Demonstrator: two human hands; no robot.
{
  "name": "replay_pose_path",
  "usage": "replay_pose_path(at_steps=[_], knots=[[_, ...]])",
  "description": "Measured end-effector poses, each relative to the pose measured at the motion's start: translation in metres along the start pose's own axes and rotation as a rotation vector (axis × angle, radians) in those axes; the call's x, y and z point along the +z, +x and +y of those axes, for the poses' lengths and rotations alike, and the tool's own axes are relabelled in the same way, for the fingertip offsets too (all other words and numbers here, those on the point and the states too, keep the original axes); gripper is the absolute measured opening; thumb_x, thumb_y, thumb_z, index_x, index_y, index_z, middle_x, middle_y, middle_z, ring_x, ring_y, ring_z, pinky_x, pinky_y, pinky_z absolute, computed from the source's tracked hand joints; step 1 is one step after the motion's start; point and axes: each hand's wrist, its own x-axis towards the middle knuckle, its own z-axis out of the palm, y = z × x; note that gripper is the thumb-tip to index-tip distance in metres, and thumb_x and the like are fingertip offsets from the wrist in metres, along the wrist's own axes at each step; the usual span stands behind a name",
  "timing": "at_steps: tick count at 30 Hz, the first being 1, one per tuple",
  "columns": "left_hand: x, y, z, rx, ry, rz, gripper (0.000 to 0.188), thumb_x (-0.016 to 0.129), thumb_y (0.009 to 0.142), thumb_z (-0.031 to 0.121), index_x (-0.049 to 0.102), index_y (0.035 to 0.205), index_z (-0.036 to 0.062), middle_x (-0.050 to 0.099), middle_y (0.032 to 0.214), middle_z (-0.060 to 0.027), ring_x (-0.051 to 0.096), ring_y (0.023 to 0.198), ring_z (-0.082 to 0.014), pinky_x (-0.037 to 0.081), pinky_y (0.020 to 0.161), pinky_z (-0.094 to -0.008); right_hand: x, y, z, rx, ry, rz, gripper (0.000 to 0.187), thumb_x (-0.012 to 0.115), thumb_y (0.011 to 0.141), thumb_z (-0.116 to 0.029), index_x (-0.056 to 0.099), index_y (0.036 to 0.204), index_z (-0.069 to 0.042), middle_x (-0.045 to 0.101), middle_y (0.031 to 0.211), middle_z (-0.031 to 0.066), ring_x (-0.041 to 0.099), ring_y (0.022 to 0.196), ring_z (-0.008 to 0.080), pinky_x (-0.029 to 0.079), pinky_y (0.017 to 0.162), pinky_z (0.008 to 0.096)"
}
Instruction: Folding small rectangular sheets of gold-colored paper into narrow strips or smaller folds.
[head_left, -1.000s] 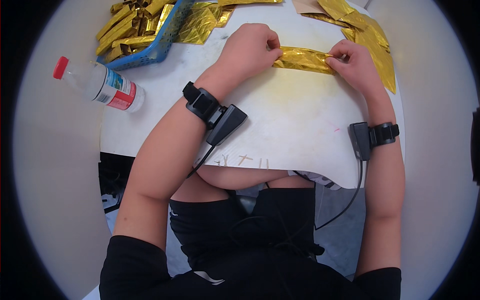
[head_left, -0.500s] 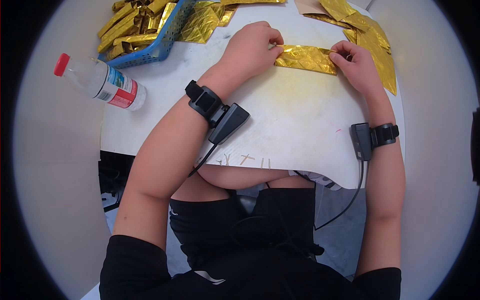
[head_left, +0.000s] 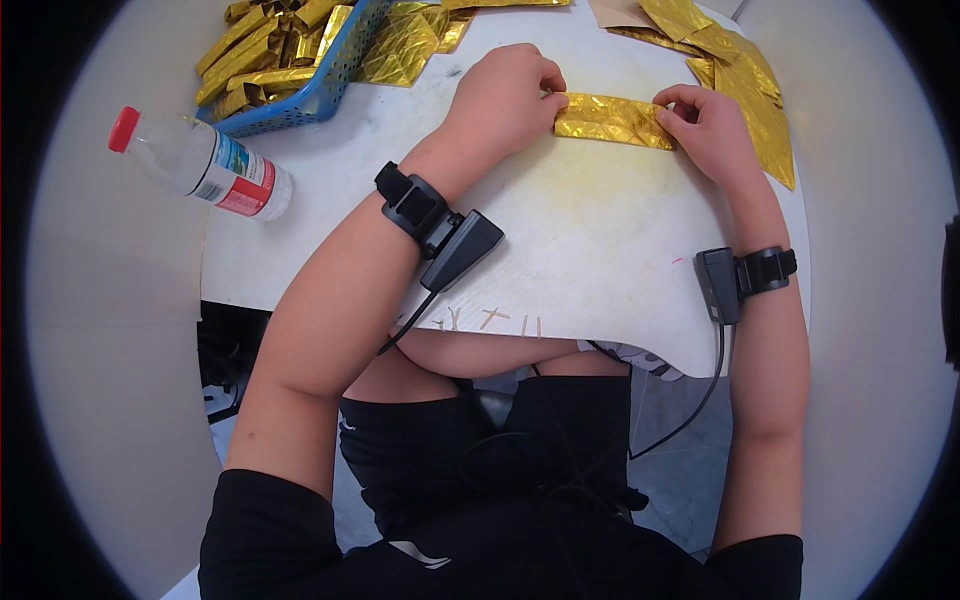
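A folded strip of gold foil paper (head_left: 615,121) lies across the far part of the white table (head_left: 560,230). Its left end is pinched between the thumb and fingers of my left hand (head_left: 508,98). At the other end, my right hand (head_left: 708,125) grips the strip the same way. The foil is stretched out flat between both hands, with a creased, shiny surface. My fingers hide its two ends.
A blue plastic basket (head_left: 300,112) of folded gold pieces (head_left: 245,60) stands far left, with gold sheets (head_left: 405,45) beside it. More gold sheets (head_left: 745,95) lie far right. A clear bottle with a red cap (head_left: 205,165) lies at the left. Black devices (head_left: 462,250) are strapped to my wrists.
Both hands keep hold of the foil strip. Its left end has shifted very slightly right, and my right fingers have moved slightly left along its edge.
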Motion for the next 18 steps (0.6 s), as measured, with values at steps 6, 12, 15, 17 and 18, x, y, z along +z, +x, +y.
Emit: replay_pose_path(at_steps=[6,12,15,17,18], knots=[[-0.005,-0.001,0.008,-0.014,-0.05,-0.037,0.014,0.078,0.086,0.015,0.077,0.096,0.0047,0.072,0.091,-0.0117,0.066,0.081,-0.0273,0.055,0.075,-0.0401,0.001,-0.003,0.001,-0.117,0.009,0.026,0.015,0.072,0.092,-0.012,0.072,0.103,-0.002,0.068,0.08,0.0075,0.061,0.074,0.0182,0.052,0.073,0.0318],[-0.009,-0.003,0.007,-0.042,-0.198,0.003,0.011,0.076,0.089,0.011,0.076,0.097,0.0029,0.075,0.082,-0.0103,0.069,0.075,-0.02,0.055,0.071,-0.0333,0.001,-0.004,-0.001,-0.063,0.136,0.031,0.012,0.072,0.094,-0.012,0.071,0.101,-0.002,0.071,0.083,0.0064,0.063,0.076,0.016,0.052,0.075,0.0299],[-0.012,-0.001,0.009,-0.048,-0.199,0.0,0.011,0.076,0.089,0.01,0.076,0.097,0.0022,0.077,0.085,-0.009,0.071,0.077,-0.0175,0.056,0.072,-0.0313,0.001,-0.004,0.004,-0.078,0.192,0.057,0.013,0.073,0.094,-0.012,0.072,0.101,-0.002,0.072,0.083,0.0049,0.063,0.076,0.0139,0.052,0.074,0.029],[-0.013,-0.002,0.008,-0.041,-0.205,0.011,0.012,0.076,0.089,0.011,0.076,0.098,0.0019,0.077,0.084,-0.0086,0.071,0.075,-0.0174,0.056,0.072,-0.0313,0.003,-0.003,0.006,-0.079,0.21,0.054,0.013,0.074,0.094,-0.013,0.072,0.102,-0.003,0.073,0.084,0.0042,0.063,0.076,0.013,0.052,0.074,0.0287],[-0.013,-0.002,0.007,-0.041,-0.204,0.012,0.012,0.076,0.089,0.011,0.076,0.098,0.0019,0.077,0.084,-0.0086,0.071,0.075,-0.0174,0.056,0.072,-0.0313,0.003,-0.003,0.006,-0.088,0.22,0.057,0.013,0.074,0.094,-0.013,0.073,0.102,-0.003,0.073,0.084,0.0041,0.063,0.076,0.0125,0.052,0.074,0.0283]])
